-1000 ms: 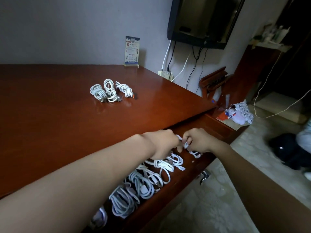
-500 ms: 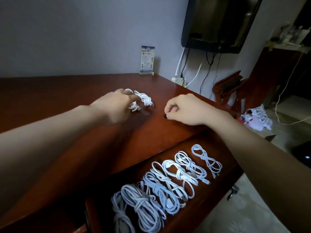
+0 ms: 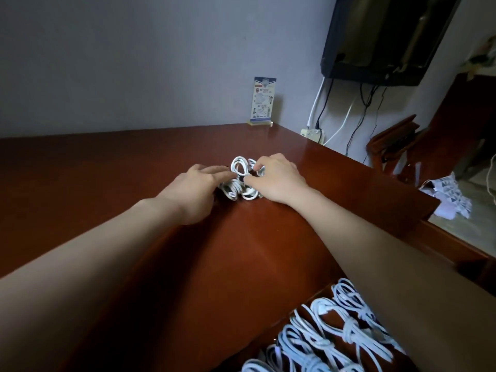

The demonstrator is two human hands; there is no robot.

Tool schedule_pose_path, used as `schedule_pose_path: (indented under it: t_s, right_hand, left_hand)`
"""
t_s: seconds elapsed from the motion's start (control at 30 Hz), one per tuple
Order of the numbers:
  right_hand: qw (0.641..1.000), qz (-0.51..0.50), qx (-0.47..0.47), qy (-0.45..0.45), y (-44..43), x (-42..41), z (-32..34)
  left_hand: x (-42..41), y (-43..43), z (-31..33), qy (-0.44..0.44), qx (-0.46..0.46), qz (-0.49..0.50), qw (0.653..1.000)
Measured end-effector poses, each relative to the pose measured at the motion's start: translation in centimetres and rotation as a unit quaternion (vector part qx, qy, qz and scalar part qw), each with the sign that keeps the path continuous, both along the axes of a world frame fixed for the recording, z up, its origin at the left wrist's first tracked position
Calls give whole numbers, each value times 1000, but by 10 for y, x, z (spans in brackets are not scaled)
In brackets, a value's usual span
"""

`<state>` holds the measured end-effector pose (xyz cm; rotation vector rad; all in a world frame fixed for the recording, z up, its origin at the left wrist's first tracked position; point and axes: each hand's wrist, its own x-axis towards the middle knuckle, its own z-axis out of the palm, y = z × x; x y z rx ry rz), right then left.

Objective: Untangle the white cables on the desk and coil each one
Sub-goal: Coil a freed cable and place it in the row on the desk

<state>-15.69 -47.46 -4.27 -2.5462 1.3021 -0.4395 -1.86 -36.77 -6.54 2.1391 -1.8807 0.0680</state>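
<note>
1. Two hands meet at a small heap of white cables (image 3: 237,185) lying on the desk (image 3: 120,170), toward its far right part and short of the wall.
2. The left hand (image 3: 194,190) lies at the heap's left side. Its fingers (image 3: 216,170) are stretched almost straight and touch the loops, and its thumb is hidden.
3. The right hand (image 3: 279,179) reaches in from the right with its fingers curled. Thumb and forefinger pinch a cable at a dark spot in the middle of the heap, just beside an upright loop.
4. Both forearms stretch across the desk from its near edge.
5. At bottom right a drawer (image 3: 461,245) stands open below the desk's edge. A row of white coils (image 3: 322,342) lies in it, each wound round its middle, and the right forearm covers part of the row.
6. A card (image 3: 263,102) stands upright at the desk's far edge, against the wall.
7. A TV (image 3: 389,36) hangs on the wall at upper right. Wires drop from it to a socket strip (image 3: 312,135) by the desk's corner.
</note>
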Motion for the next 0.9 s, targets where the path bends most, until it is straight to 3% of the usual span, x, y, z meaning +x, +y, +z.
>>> schedule_pose_path:
  t_s: [0.2,0.5,0.73,0.9]
  right_hand:
    - [997,-22,2,68,-2,18,-10]
    - [997,28,-54,47,10,-8,-13]
    - [995,69,-66,-22,20,-86,2]
    - [994,70,-51,-62,14,-177,0]
  left_hand:
    - [-1,-6,1,-50,-38,13,998]
    - [-21,9,8,-113,-85,4,990]
    - [-95,26,19,-123,-75,-85,986]
    - [-175,16,24,-178,-52,-157,970]
